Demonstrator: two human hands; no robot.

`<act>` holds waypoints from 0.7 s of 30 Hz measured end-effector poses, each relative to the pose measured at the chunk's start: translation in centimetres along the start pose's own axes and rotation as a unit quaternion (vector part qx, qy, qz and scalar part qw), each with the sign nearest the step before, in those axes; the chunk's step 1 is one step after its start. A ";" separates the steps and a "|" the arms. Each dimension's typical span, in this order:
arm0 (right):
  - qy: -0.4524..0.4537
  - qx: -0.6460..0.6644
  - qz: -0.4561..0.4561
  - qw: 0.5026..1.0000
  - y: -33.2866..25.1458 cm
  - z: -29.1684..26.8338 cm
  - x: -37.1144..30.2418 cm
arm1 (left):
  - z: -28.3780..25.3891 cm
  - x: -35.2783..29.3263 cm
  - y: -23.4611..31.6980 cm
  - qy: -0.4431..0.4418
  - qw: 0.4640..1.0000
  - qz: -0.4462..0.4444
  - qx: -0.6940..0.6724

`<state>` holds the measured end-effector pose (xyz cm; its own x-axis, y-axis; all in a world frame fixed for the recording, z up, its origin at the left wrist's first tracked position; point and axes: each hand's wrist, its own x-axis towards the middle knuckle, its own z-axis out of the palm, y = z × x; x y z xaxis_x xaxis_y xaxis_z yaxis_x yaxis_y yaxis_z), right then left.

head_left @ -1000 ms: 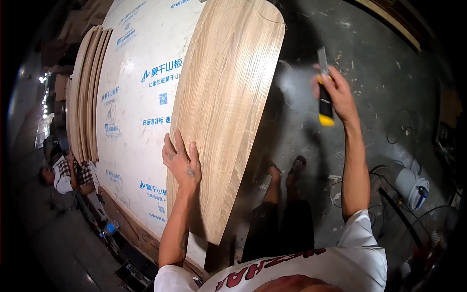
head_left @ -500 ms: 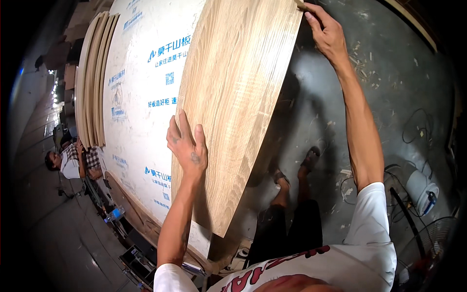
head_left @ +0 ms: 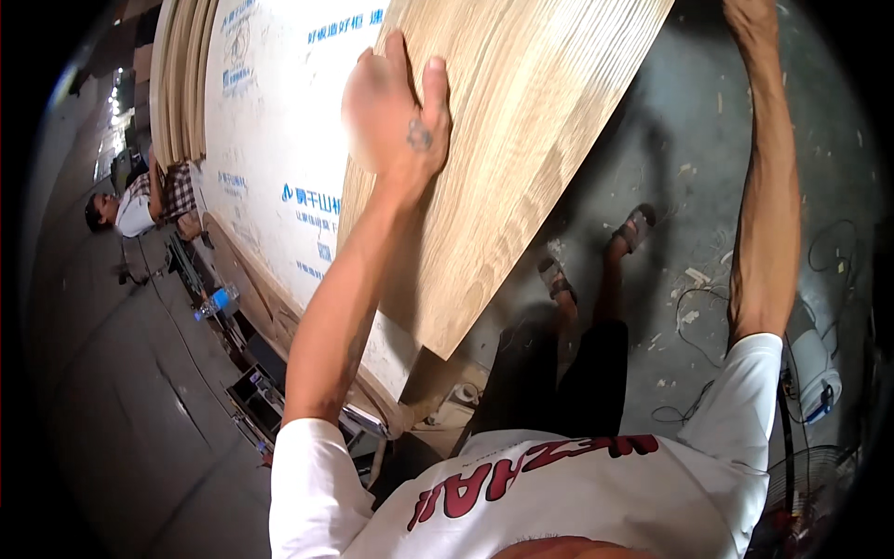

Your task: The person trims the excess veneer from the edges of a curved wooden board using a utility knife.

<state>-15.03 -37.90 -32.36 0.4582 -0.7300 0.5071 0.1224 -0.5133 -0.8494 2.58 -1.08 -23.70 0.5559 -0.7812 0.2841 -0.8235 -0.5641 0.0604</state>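
Note:
A long wood-grain board (head_left: 503,149) lies at a slant over white sheet material (head_left: 279,112) printed in blue. Its near corner juts past the sheet's right side, over the floor. My left hand (head_left: 400,116) rests at the board's left edge, with index finger and thumb stretched apart on or just above the surface; its outer fingers are blurred. At the upper right, beyond the board's right edge, my right hand (head_left: 751,17) is cut off by the picture's top. Its fingers and anything in them are out of sight.
Several narrow boards stand stacked (head_left: 179,84) at the sheet's far left. Beyond them a person (head_left: 140,210) in a white top is lower left of the stack. A blue-labelled bottle (head_left: 219,303) and tools line the left side. Cables, scraps and a fan (head_left: 810,484) are on the right.
The whole view has shifted, so board and sheet appear higher. The board's right edge slants further right. My right hand, earlier at the board's far corner, is now partly out of view.

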 end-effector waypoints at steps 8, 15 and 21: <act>-0.001 -0.013 0.055 0.998 -11.1 5.1 -14.6 | 0.7 0.0 0.7 -0.022 0.998 -0.055 -0.023; -0.004 -0.075 0.047 0.996 -23.8 11.6 -30.6 | 0.1 -0.1 0.7 -0.013 0.996 -0.071 -0.053; -0.356 0.000 0.106 0.928 -36.6 14.9 -47.9 | 0.7 -0.4 1.3 -0.006 0.995 -0.079 -0.065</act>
<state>-28.35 22.59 -27.69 0.9377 -0.3319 0.1031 -0.0377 -0.3919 -0.9192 1.33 -1.69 -24.40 0.6808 -0.6886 0.2495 -0.7324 -0.6422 0.2263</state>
